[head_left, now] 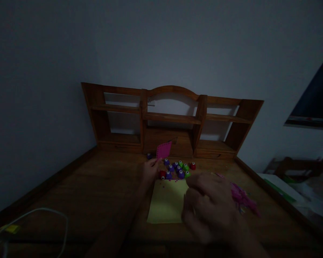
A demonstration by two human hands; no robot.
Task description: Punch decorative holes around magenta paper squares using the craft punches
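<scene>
My left hand (150,171) pinches the lower corner of a flat pink piece (164,150) that has a row of dark holes or dots along its edges. It is held up above the far part of the desk. My right hand (208,204) is closer to the camera, its fingers curled together and blurred; whatever they grip, if anything, cannot be made out. Below and between the hands lies a yellow sheet or pad (167,202), partly covered by my right hand. Behind it stand several small purple eyed figures (180,174), with green (185,167) and red ones (193,166) among them.
A crumpled pink bundle (242,197) lies on the desk (102,179) at right. A pale cable (43,209) loops at the lower left by a yellow item (12,228). The wooden shelf unit (172,117) closes off the back; a chair (301,165) stands at far right.
</scene>
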